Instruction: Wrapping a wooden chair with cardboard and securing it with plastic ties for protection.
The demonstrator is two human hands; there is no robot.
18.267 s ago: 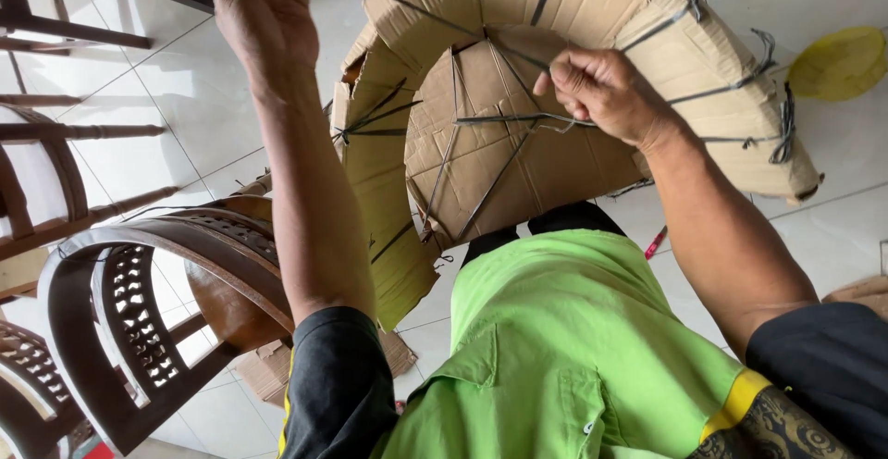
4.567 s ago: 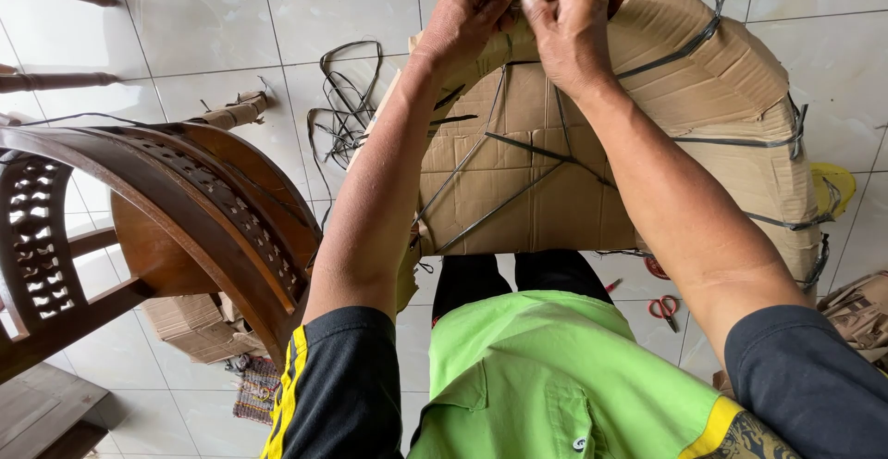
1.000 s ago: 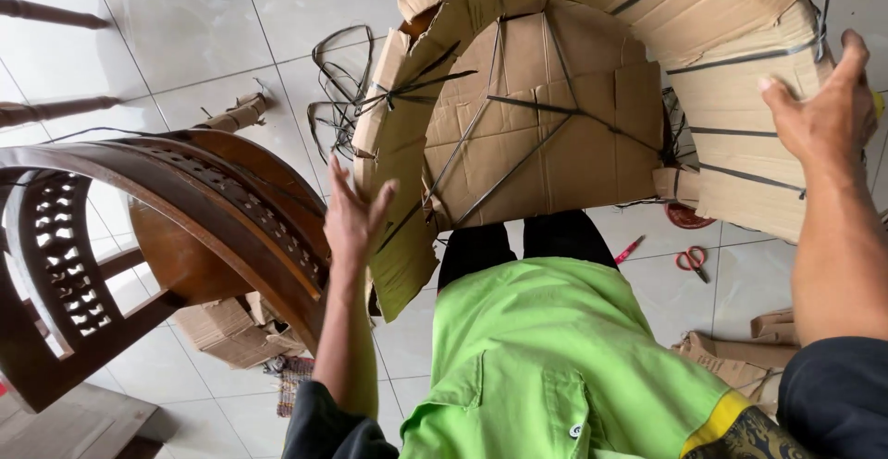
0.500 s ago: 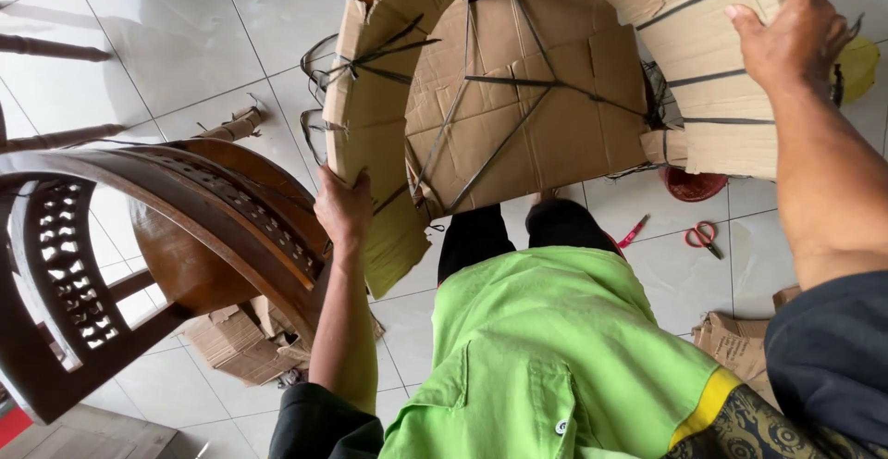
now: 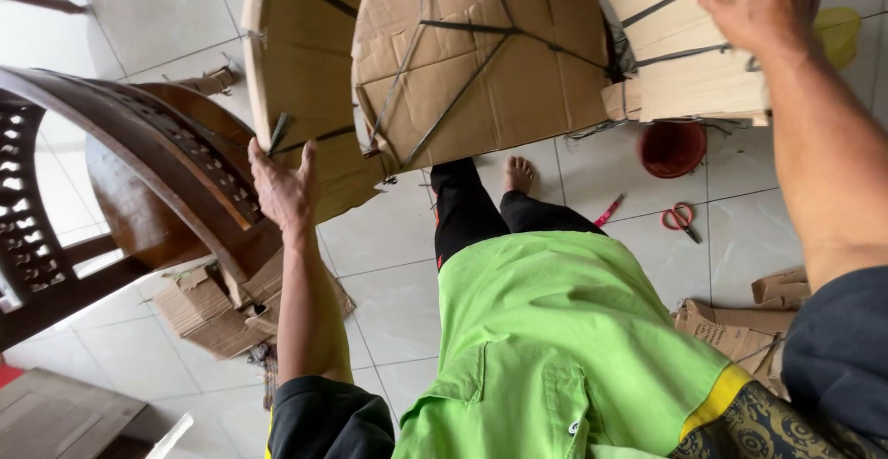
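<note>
- The right hand [image 5: 758,1] grips the upper edge of a large cardboard-wrapped bundle [image 5: 481,61], fingers curled over the cardboard and clamped on it.
- The left hand [image 5: 282,186] is spread, fingers apart, palm pressed to the lower left edge of the same bundle; it holds nothing closed.
- The bundle, bound with dark straps [image 5: 462,98], spans the space between the two hands, which are well apart.
- Just beside the left hand stands a dark carved wooden chair [image 5: 139,163].
- Below the left forearm, cardboard scraps [image 5: 199,306] lie on the tiled floor [image 5: 388,237].
- Below the right hand sit a red bowl [image 5: 672,147], red-handled scissors [image 5: 682,218] and a red pen [image 5: 609,210].
</note>
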